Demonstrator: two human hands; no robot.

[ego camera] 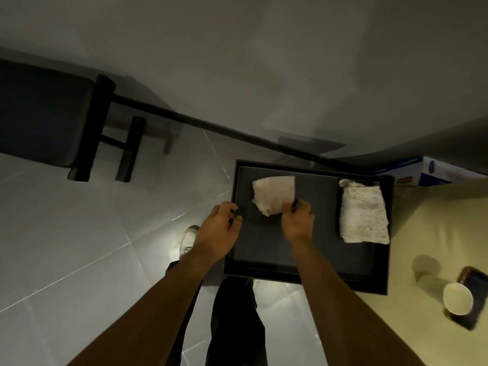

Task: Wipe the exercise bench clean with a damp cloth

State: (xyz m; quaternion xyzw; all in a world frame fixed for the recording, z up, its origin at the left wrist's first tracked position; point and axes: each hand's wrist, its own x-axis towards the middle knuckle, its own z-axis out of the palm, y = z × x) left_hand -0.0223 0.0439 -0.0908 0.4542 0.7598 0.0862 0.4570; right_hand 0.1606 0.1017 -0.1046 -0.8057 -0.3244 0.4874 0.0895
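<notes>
1. Grey tiled floor (79, 247) fills most of the view; the light is dim.
2. The exercise bench (45, 114), with a black pad and black frame, stands at the upper left. It is well apart from both hands, and nothing touches it.
3. A yellow-green surface (422, 247) lies at the right.
4. The black tray (264, 272) has its right part over that surface and its left part out over the floor.
5. A folded towel (363, 215), white and rough-textured, lies flat in the tray's right side.
6. The pale cloth (273, 192) sits in the tray's upper left, partly lifted and crumpled. We cannot tell whether it is damp.
7. The left hand (219, 228) is at the tray's left rim, with fingers and thumb curled over the edge, gripping it.
8. The right hand (297, 220) is inside the tray, its fingers closed in a pinch on the cloth's lower right corner.
9. A blue and white box (412, 170) lies beyond the tray's far right corner.
10. A dark phone-like slab (474, 286) lies at the lower right.
11. A paper cup (458, 298) stands on or against that slab.
12. A pale shoe (188, 239) shows on the floor, left of the left wrist.
</notes>
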